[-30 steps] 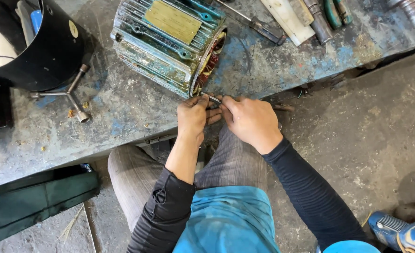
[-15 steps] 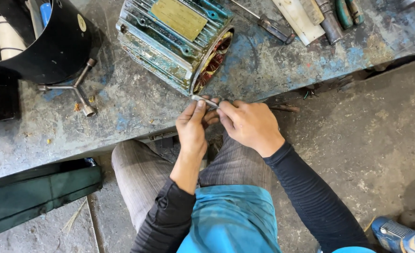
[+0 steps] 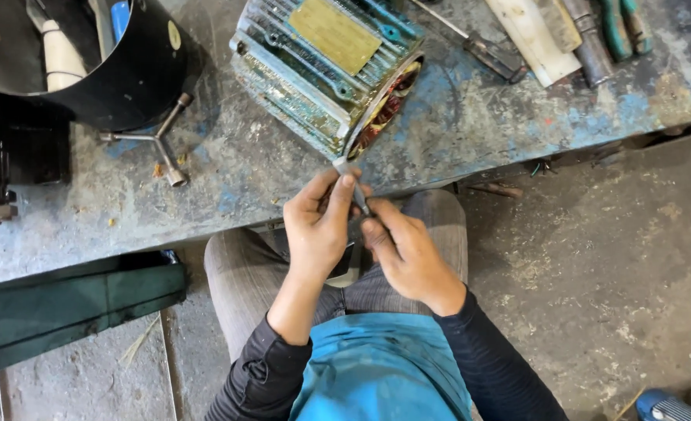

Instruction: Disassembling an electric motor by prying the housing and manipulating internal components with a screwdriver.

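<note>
Head view, read from left to right: a black round drum (image 3: 139,74) is seen standing on the worn, blue-stained metal table (image 3: 228,179), and a three-armed steel socket wrench (image 3: 158,136) is laid just beside it. Further right, a ribbed teal cast-metal motor housing (image 3: 322,70) is set on its side, its open end with the copper windings turned towards the table's near edge. A thin grey sleeved wire lead (image 3: 353,185) is drawn out from that open end and is held just below the housing, over the person's lap.

The lead is judged light, thin and bendable, likely to kink or tear at its root if it is pulled hard; it is best taken close to its free end and gripped with the fingertips only. The housing is judged heavy and stiff.

The left hand (image 3: 318,226) is closed in a pinch, with thumb and forefinger pressed on the upper part of the lead. The right hand (image 3: 408,253) is likewise nearly closed, its fingertips pinched on the lower part, touching the left. At the far right of the table, assorted hand tools (image 3: 587,35) are laid together.
</note>
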